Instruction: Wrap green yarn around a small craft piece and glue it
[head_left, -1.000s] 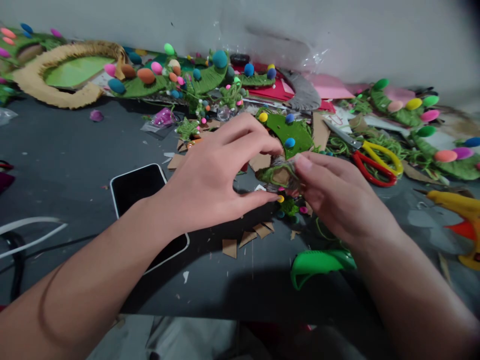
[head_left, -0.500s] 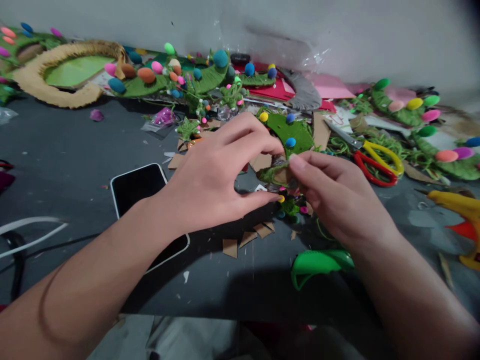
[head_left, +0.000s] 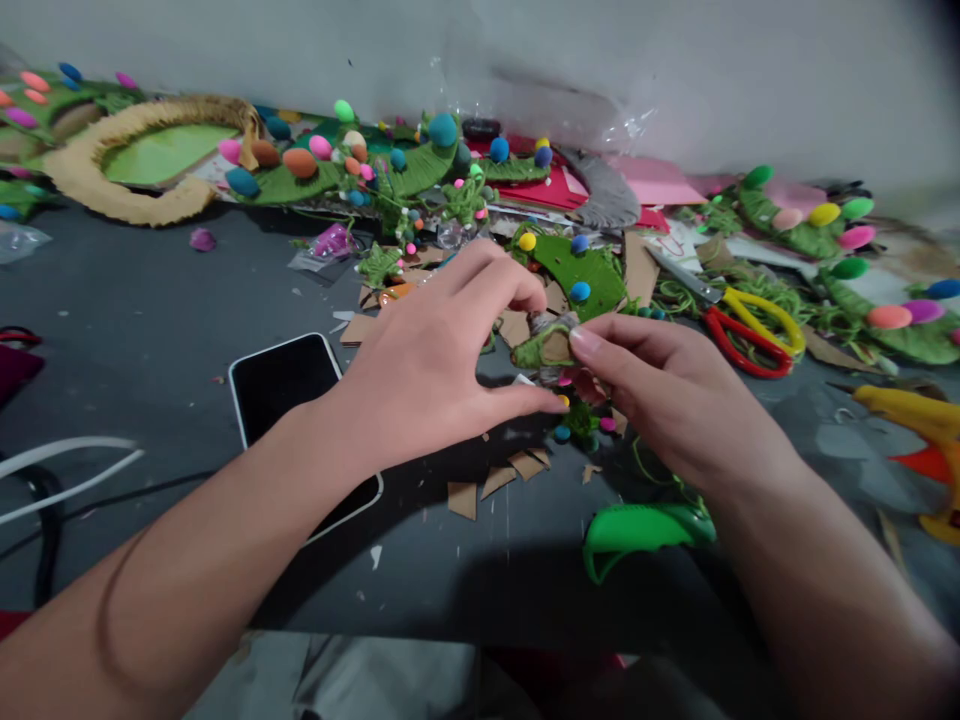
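Observation:
My right hand (head_left: 652, 385) pinches a small cardboard piece wrapped in green yarn (head_left: 541, 345) between thumb and fingers, with bare cardboard showing in its middle. Greyish wrapping shows behind that piece. My left hand (head_left: 442, 350) arches beside it, thumb and fingers spread apart in a C shape. Its thumb tip is close to a small yellow ball (head_left: 564, 401); whether they touch I cannot tell. Just below lies a green yarn piece with coloured pompoms (head_left: 581, 425). A larger green shape with yellow and blue pompoms (head_left: 581, 270) lies behind my hands.
Left of centre lies a phone (head_left: 281, 385), partly under my left forearm. Cardboard scraps (head_left: 499, 480) and a green-handled cutter (head_left: 645, 530) are in front. Scissors (head_left: 754, 325) and a yellow glue gun (head_left: 907, 420) lie right. Yarn-wrapped decorations (head_left: 420, 165) line the wall.
My left fingers have drawn slightly back from the yarn-wrapped piece, so more of it shows. My right hand still pinches it. The whole view has shifted a little.

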